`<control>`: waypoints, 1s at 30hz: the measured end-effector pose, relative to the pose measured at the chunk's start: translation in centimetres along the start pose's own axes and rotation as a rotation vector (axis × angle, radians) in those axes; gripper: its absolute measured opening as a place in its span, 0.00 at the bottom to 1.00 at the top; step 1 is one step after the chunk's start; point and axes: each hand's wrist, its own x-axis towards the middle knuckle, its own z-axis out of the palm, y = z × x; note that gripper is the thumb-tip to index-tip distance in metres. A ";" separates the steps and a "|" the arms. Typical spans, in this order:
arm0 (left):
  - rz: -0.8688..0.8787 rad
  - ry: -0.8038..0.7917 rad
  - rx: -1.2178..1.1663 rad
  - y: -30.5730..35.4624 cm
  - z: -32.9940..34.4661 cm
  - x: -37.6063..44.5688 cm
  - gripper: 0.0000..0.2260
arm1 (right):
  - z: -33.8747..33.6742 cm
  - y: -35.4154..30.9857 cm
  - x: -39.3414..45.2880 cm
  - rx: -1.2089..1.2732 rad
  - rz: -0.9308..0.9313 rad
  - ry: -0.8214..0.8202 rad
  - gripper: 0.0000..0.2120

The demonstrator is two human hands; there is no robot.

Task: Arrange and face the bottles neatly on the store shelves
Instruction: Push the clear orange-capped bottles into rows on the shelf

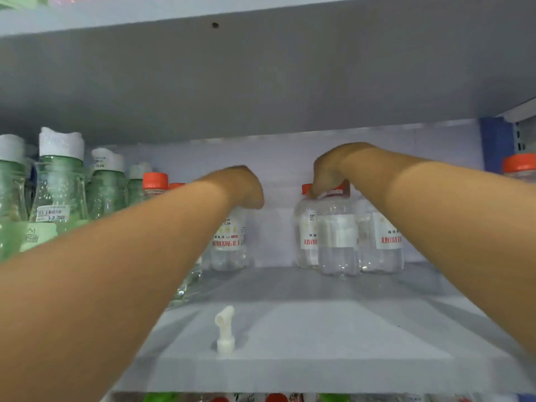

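Reaching deep, both arms are stretched to the back of the shelf (290, 329). The right hand (333, 169) is closed from above over the cap of an upright clear bottle (338, 242), label turned away. The left hand (240, 187) is curled atop another bottle (229, 242); its grip cannot be made out.

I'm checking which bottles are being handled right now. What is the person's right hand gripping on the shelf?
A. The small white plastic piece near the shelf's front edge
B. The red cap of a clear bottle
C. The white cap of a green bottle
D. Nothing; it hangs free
B: the right hand closes over the red-capped top of a clear bottle at the back of the shelf.
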 end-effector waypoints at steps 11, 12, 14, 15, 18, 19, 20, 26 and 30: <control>-0.223 -0.080 -0.424 -3.3 5.0 5.1 0.26 | 0.5 -1.7 4.1 0.236 -0.147 0.014 0.12; -0.226 -0.068 -0.482 -3.4 5.2 5.2 0.27 | 0.7 -2.4 4.4 0.289 -0.157 0.016 0.13; -0.212 -0.041 -0.562 -3.6 5.6 5.0 0.29 | 1.0 -3.7 4.8 0.373 -0.184 0.020 0.14; -0.205 -0.029 -0.586 -3.7 5.9 5.0 0.29 | 1.1 -4.4 4.9 0.408 -0.195 0.020 0.14; -0.182 -0.003 -0.639 -3.9 6.5 5.0 0.28 | 1.2 -5.7 5.1 0.429 -0.216 0.016 0.14; -0.182 -0.002 -0.657 -4.0 6.5 5.0 0.28 | 1.3 -5.8 5.1 0.423 -0.214 0.014 0.13; -0.189 -0.008 -0.668 -3.9 6.6 5.0 0.28 | 1.3 -5.7 5.1 0.421 -0.215 0.019 0.13; -0.222 -0.016 -0.649 -3.8 6.8 5.1 0.29 | 1.5 -5.4 4.1 0.345 -0.243 0.097 0.15; -0.185 0.110 -0.533 -3.8 6.8 5.3 0.39 | -1.1 -1.5 0.4 0.240 -0.240 0.289 0.20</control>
